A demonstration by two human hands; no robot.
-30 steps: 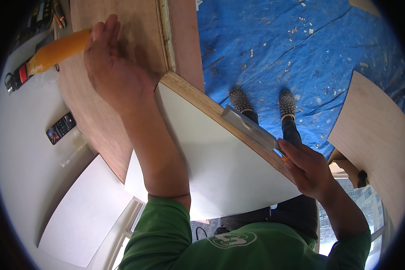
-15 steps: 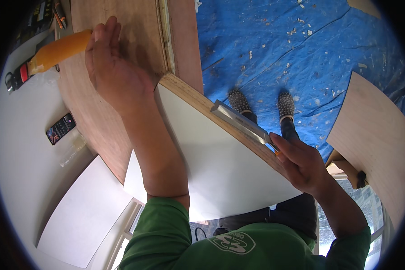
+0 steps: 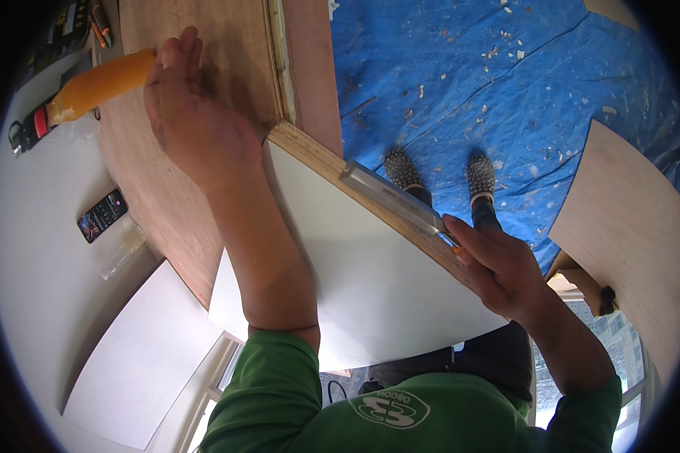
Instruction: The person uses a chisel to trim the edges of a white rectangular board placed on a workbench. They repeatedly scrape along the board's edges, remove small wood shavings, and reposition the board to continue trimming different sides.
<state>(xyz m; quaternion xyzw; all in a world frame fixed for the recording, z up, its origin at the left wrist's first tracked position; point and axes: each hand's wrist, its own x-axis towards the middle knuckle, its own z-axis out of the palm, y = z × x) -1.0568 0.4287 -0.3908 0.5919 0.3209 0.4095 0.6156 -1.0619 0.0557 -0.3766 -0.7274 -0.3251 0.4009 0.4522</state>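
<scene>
My right hand (image 3: 506, 275) is closed around the orange handle of a tool with a long flat metal blade, which looks like a chisel (image 3: 393, 198). Its blade lies along the bare wooden edge (image 3: 317, 155) of a white-faced board (image 3: 355, 279), the tip pointing up and left. My left hand (image 3: 185, 113), fingers stretched out, rests on a brown plywood sheet (image 3: 227, 45), while my forearm crosses the white board's left side. By my left fingertips lies an orange bottle-like container (image 3: 102, 84) with a red band and black end.
At left, a phone (image 3: 103, 215) and a clear plastic piece (image 3: 122, 253) lie on a white surface, with a loose white panel (image 3: 143, 355) below. Blue sheeting (image 3: 446, 83) strewn with scraps covers the floor. A curved-looking plywood panel (image 3: 627, 219) leans at right.
My right hand and the chisel have slid slightly up and left along the board's edge. My left hand stays nearly in place.
</scene>
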